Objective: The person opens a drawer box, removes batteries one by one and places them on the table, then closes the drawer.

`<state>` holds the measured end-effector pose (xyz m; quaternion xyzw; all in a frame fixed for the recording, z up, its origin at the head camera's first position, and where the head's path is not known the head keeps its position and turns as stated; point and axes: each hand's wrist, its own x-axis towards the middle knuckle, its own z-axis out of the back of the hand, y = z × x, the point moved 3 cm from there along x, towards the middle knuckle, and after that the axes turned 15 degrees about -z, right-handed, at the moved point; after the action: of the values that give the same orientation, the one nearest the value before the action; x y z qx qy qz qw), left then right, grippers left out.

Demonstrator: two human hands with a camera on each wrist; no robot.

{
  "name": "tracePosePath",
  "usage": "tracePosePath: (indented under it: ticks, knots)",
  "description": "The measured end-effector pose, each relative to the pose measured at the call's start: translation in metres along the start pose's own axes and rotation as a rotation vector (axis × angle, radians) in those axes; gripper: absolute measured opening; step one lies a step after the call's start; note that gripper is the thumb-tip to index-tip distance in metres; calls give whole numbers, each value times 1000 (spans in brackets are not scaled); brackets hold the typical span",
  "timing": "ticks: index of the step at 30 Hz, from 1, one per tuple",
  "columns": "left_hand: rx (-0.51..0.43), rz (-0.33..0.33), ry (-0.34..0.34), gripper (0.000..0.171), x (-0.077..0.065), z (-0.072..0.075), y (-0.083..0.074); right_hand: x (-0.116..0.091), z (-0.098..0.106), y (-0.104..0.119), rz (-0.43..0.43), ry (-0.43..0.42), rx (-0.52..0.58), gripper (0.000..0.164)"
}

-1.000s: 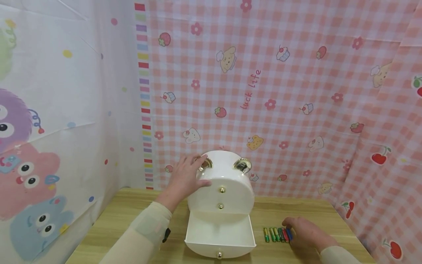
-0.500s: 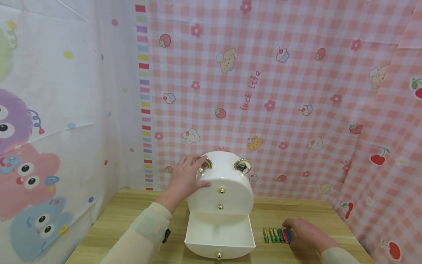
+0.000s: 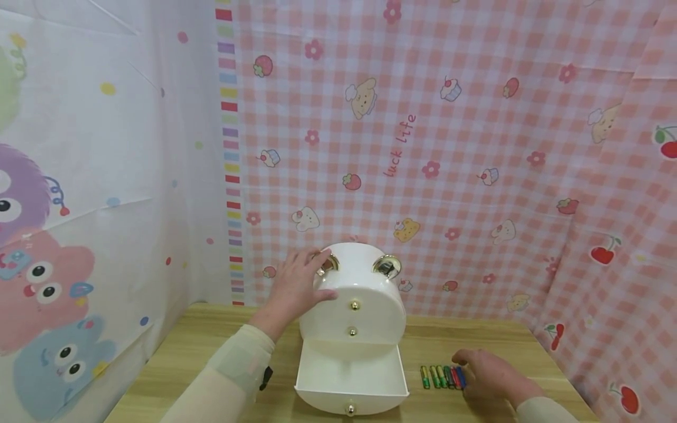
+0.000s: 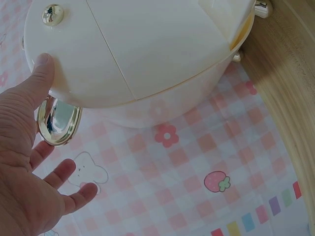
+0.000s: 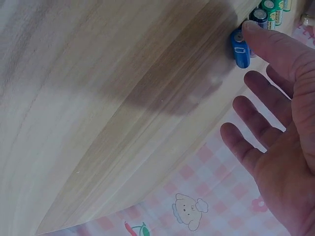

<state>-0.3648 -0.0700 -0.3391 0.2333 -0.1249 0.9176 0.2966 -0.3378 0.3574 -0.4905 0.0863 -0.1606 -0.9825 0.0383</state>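
Observation:
A white rounded drawer box with gold ears and gold knobs stands mid-table in the head view, its bottom drawer pulled out and bare inside. My left hand rests at the box's left ear; the thumb lies against the front face, and the other fingers spread loosely behind. To the right of the drawer lies a row of several small batteries, green, red and blue. My right hand is beside the row's right end. In the right wrist view its thumb tip overlaps the blue battery, the other fingers relaxed and apart.
The wooden table carries the box and batteries. A small black object shows by the left sleeve. Behind hangs a pink checked cloth, and a white cartoon-print cloth hangs at the left.
The head view has shifted very slightly. Both hands, the box, the drawer and the batteries keep their places.

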Motion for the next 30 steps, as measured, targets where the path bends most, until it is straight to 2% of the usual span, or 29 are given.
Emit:
tracePosePath:
  ticks: [12,18,25,30]
  knots:
    - [-11,-1,-2,97,-1,1,0,-14,0,20,109,-59,-15,50]
    - [-20,0,0,96,-1,1,0,-18,-4,30,115,-14,56,43]
    - [-23,-2,-4,96,-1,1,-1,-21,-16,40,146,79,144,35]
    - [-20,-6,-7,96,-1,1,-1,-29,-25,52,194,117,236,30]
